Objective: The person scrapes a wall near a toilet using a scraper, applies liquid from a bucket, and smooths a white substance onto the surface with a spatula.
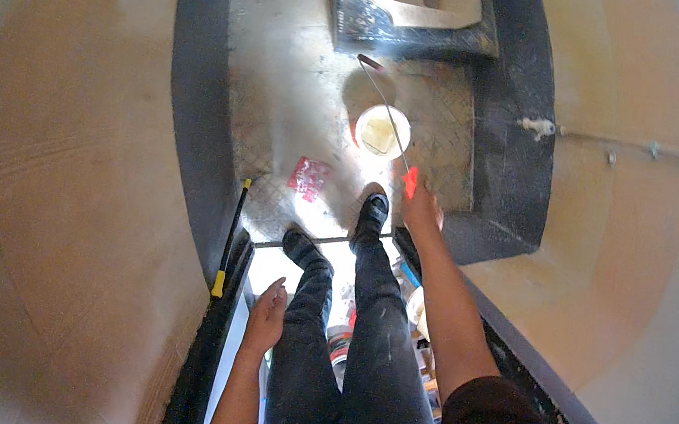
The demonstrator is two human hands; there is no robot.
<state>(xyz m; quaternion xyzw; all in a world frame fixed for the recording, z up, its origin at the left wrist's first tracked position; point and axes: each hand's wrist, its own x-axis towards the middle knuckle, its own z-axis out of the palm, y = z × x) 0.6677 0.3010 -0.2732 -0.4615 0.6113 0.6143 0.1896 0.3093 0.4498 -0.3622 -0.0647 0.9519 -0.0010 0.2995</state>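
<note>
My right hand (424,209) is closed round the red handle of a small paint roller (387,104). Its thin metal rod reaches across the top of a white bucket (408,139), and the narrow dark roller head is beyond the bucket, near the raised platform. Pale yellowish contents show inside the bucket, which stands on the floor just ahead of my right foot. Beside my left thigh hangs my left hand (267,319), fingers loosely stretched and nothing visible in them.
A squat toilet (411,14) is set in a dark raised platform (414,44) ahead. Left of the bucket lies a red-and-white packet (309,178). A black pole with yellow ends (232,234) leans by the left doorframe. A tap (539,127) juts from the right wall.
</note>
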